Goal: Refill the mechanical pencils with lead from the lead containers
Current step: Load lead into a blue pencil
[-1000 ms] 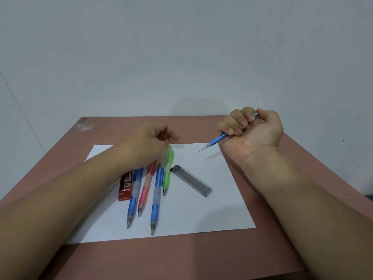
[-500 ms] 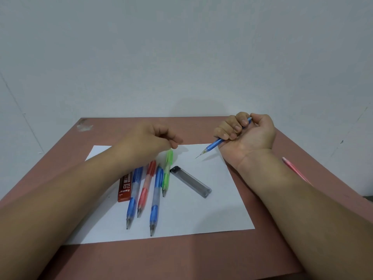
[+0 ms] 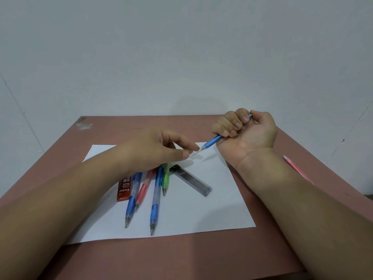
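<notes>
At 1 o'clock on white sheet [image 3: 201, 215], R hand [image 3: 249, 132] grips blue pencil [image 3: 212, 141] in closed fist, palm up, tip pointing to 8 o'clock. L hand [image 3: 159, 149] at 11 o'clock, thumb and forefinger extended to just beside pencil tip; cannot tell if they pinch a lead. Below L hand: red 2B lead box [image 3: 123, 187], two blue pencils [image 3: 154, 201], red pencil [image 3: 144, 187], green pencil [image 3: 166, 178]. Gray lead case [image 3: 191, 181] at centre. Pink pencil [image 3: 296, 169] on table [image 3: 181, 257] at 3 o'clock.

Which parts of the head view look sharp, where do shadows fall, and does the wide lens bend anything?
Head view: pencils on the white paper are sharp; soft shadows lie beneath the left hand; forearms loom large near the bottom corners; no glare.
</notes>
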